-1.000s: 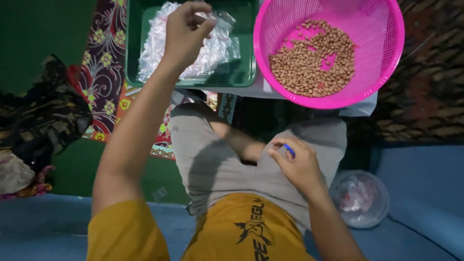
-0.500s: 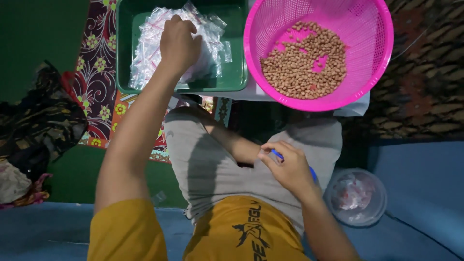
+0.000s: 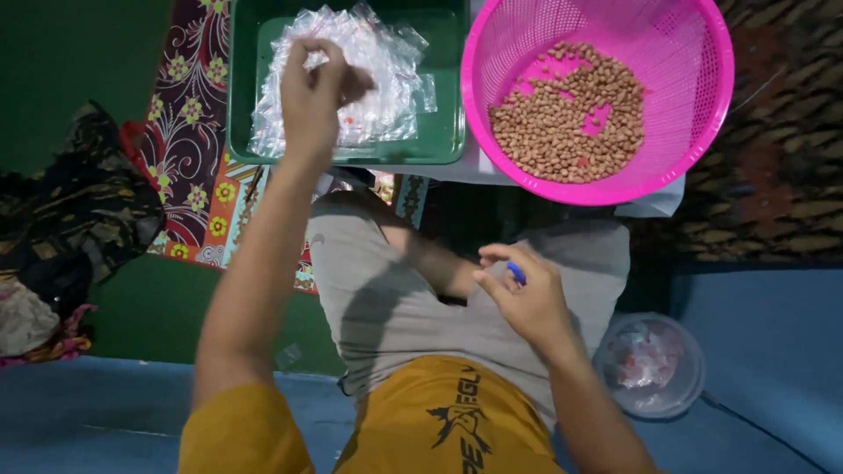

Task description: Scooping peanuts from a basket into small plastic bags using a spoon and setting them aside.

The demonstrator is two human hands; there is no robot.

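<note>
Looks to us like a home, w/ work done sitting on the floor, no bench or shop fittings. We see a blue mat (image 3: 773,351) underfoot, a floral patterned cloth (image 3: 189,140) spread beside it, and crumpled clothing (image 3: 61,228) heaped at the edge. Household plasticware sits in front: a pink basket (image 3: 694,114) of peanuts (image 3: 566,114), a green tray (image 3: 439,140) of small clear bags (image 3: 386,70).

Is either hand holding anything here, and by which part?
The left hand pinches a clear plastic bag from the pile; which part, unclear. The right hand grips a small blue object, mostly hidden by fingers.
</note>
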